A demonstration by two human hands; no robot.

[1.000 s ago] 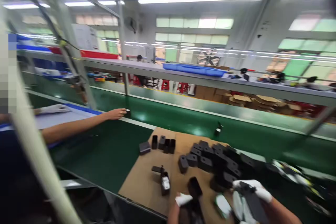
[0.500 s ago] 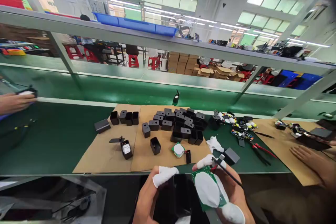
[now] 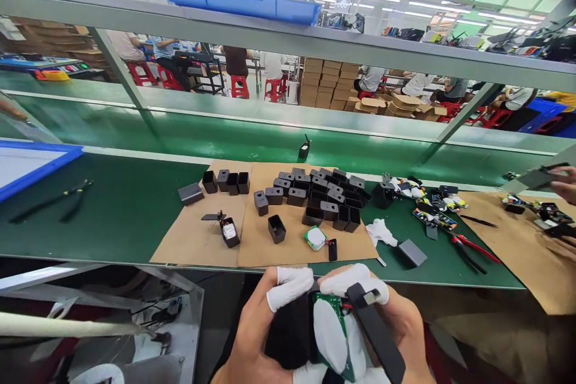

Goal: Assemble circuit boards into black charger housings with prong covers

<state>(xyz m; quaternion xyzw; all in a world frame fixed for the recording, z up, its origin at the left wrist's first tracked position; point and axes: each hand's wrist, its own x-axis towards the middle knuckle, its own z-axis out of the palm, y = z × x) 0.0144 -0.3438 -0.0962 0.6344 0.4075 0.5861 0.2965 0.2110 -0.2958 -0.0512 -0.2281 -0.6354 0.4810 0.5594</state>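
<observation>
My left hand (image 3: 261,330), with white finger cots, grips a black plastic housing (image 3: 290,330) low in front of me. In my right hand (image 3: 396,318), also in finger cots, is a green circuit board (image 3: 335,306) with a large white round pad on it. A black end cap (image 3: 378,330) hangs on that board by short wires, under my right fingers. The board stands at the housing's open side; how far inside it sits I cannot tell. Beyond my hands, on the cardboard (image 3: 261,255), lie another white-padded board (image 3: 315,238) and an open housing (image 3: 276,228).
Several black housings (image 3: 297,197) cluster on the cardboard. Red-handled pliers (image 3: 472,249), a grey box (image 3: 411,254) and loose boards (image 3: 434,216) lie to the right. Pliers (image 3: 54,198) and a blue-rimmed tray (image 3: 40,168) are at left. A co-worker's hand (image 3: 562,186) is at far right.
My hands have come together, bringing the board against the housing. The end cap has swung beside the board. At left a co-worker's hand has moved away and a blue-rimmed tray has come into view.
</observation>
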